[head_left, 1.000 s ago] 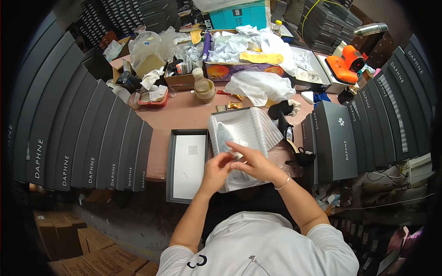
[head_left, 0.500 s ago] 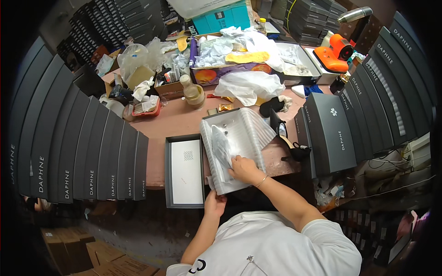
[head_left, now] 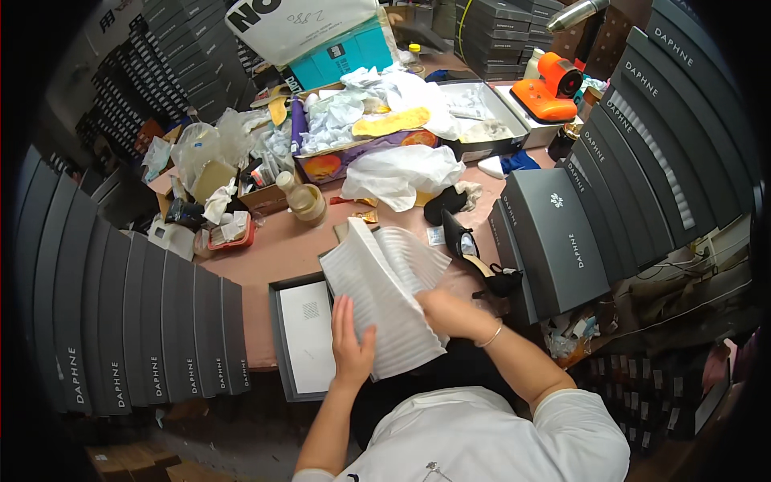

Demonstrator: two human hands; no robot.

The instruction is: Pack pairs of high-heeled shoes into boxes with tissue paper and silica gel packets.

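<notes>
Your left hand (head_left: 352, 341) is lying flat with fingers spread on the big sheet of white ribbed wrapping paper (head_left: 385, 301), pressing its near-left part rather than pinching it, so that hand is open on the sheet. Your right hand (head_left: 446, 313) is curled around the paper's right edge, fingers closed on a fold of it, with a thin bangle on that wrist. The paper sits right in front of you at the near edge of the pinkish-brown worktable (head_left: 273, 253), folded up into a loose tent, and its left part overlaps the open dark grey shoebox lid (head_left: 301, 341) with the white card inside. Just to the right of the paper lies a black high-heeled shoe (head_left: 474, 257), and beyond that a closed dark grey shoebox (head_left: 558, 241) standing at an angle. Further back you've got a crumpled white plastic bag (head_left: 397, 173), a small tan jar with a lid (head_left: 303, 201), a purple cardboard box stuffed with white tissue (head_left: 353, 149) and an orange handheld device (head_left: 550, 90) on the far right. Rows of dark grey shoeboxes (head_left: 120, 321) are stacked along your left.
</notes>
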